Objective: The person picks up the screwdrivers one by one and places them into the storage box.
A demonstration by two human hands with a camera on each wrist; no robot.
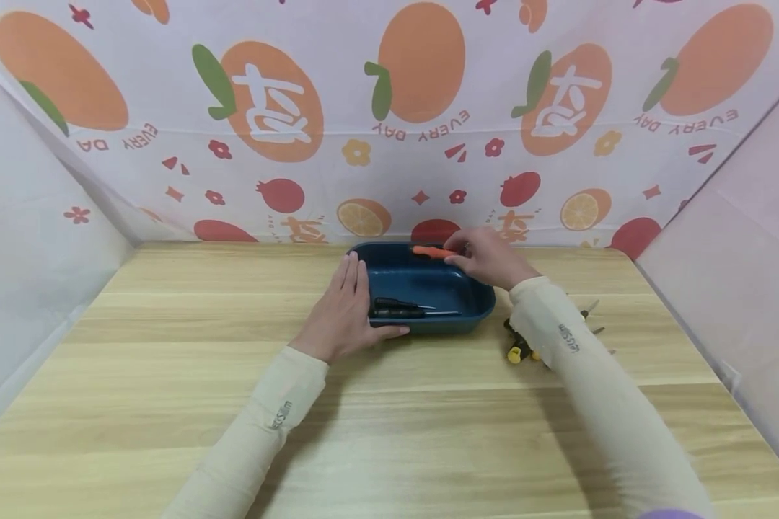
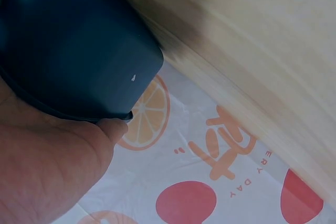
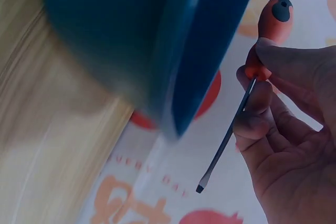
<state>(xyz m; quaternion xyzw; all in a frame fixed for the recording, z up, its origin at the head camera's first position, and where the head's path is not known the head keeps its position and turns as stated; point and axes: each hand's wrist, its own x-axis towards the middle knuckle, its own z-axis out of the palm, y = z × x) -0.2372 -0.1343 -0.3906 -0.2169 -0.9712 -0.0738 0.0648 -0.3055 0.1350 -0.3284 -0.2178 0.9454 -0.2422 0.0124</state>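
Surface [image 1: 169, 404] of pale wood grain, with bands running across it, spreads out below both grips on my head feed. Beyond the grips, at its back edge, I see a white backdrop cloth [image 1: 337, 86] printed with oranges, red fruit, small flowers and the words "EVERY DAY". To the left of the left grip a whitish side panel [image 1: 19, 216] closes off the space, and a pinkish-white one [image 1: 746, 245] does so to the right of the right grip. Between the grips, close to the cloth, stands a dark blue tray [image 1: 444, 326]. The left grip [image 1: 340, 313] lies along its left end, fingers straight and thumb spread wide along the near side, touching it. The right grip [image 1: 490, 256] is narrow, pinching an orange screwdriver [image 1: 431, 252] by the shaft end of its handle; from the head I see that handle pointing left, in front of the tray's far wall, though I cannot tell how high it is. My right wrist feed shows its flat tip. Two black screwdrivers [image 1: 399, 313] lie in the tray, just right of the left grip. Nearer me than the right grip, some black-and-yellow tools [image 1: 515, 355] rest on the surface, partly hidden by the cream right sleeve [image 1: 597, 389].
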